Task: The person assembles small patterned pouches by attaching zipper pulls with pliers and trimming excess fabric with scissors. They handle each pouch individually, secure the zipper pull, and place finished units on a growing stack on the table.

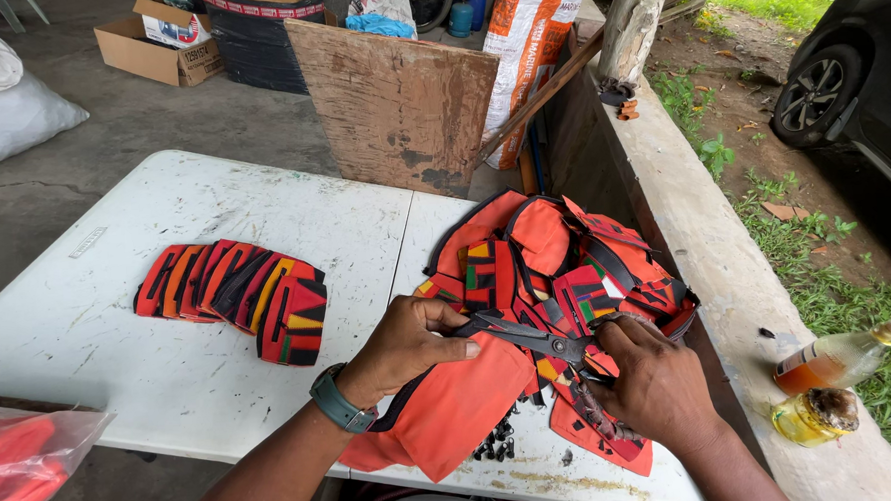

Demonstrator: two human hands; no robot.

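At the near edge of the white folding table (118, 325), toward its right corner, two bare hands work over an orange fabric piece (452, 405) that drapes partly over that edge. The left hand (405, 347), with a dark green watch at the wrist, presses its fingers together on the upper border of the fabric, pinching it. The right hand (656, 377) is closed around the handles of black scissors (530, 339), whose blades point toward the left hand and lie across the fabric, slightly parted. Small black trimmings (496, 444) lie on the table just beside the fabric, between the two forearms. At the near left corner, off the table, a clear plastic bag (24, 464) holds red material. Behind the hands, along the right edge, rests a loose heap of orange, red and black patterned pieces (566, 260). Well apart, toward the left half of the table, a row of finished patterned pieces (237, 295) lies overlapped like fanned cards. On the concrete ledge (706, 259) beside the right edge lie two glass bottles (836, 364) of yellowish liquid. Beyond the far edge stand a wooden board (394, 107) and a cardboard box (161, 42).
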